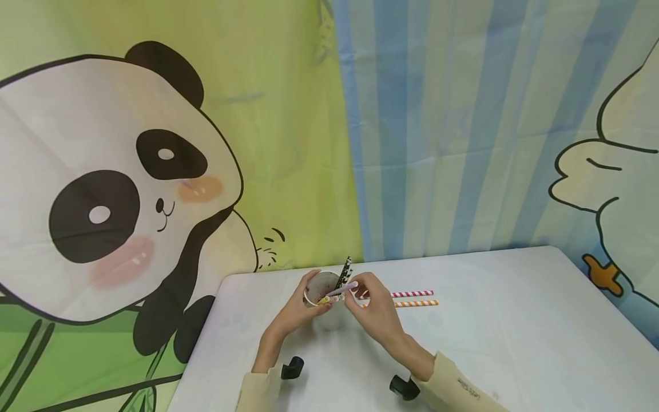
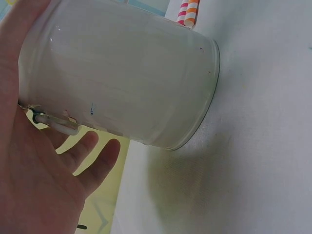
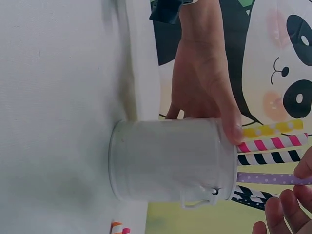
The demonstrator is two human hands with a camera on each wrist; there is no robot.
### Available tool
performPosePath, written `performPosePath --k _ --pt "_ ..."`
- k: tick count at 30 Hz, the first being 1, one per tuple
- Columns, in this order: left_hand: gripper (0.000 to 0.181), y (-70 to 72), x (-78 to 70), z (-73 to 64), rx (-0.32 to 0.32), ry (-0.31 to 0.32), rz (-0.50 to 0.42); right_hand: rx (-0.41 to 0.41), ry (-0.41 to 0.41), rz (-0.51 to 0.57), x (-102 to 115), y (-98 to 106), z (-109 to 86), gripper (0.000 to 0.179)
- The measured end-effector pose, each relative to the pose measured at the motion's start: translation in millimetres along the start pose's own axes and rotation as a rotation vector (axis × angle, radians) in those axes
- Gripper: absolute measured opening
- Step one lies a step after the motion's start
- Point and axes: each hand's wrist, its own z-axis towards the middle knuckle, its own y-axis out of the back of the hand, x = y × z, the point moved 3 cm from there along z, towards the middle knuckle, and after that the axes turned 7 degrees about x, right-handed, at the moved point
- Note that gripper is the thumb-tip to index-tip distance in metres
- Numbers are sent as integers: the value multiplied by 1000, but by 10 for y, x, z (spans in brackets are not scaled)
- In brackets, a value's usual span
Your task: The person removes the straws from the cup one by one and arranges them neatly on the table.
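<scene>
A white cup [image 3: 165,161] with a small side handle [image 3: 197,204] is gripped by my left hand [image 1: 296,312], thumb at the rim and fingers round the far side. Paper straws stand in it: a yellow dotted straw [image 3: 273,129], a pink-striped straw [image 3: 278,143], a black-striped straw [image 3: 268,158] and black-and-white patterned straws [image 3: 251,195]. My right hand [image 1: 378,309] pinches a purple dotted straw [image 3: 263,178] near its top, its lower end at the cup's mouth. The cup's base is close over the white table [image 2: 263,146].
To the right of the cup, a pink-striped straw [image 1: 414,294] and an orange-striped straw [image 1: 417,304] lie side by side on the table. Behind the table's back edge hangs a printed curtain [image 1: 288,143] with a panda. A black wrist mount [image 1: 292,368] sits by the left sleeve.
</scene>
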Motion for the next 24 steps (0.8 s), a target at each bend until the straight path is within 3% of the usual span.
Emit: performPosePath --k 24 --pt "97 2 11 -8 -16 39 49 -11 -58 70 143 335 -1 19"
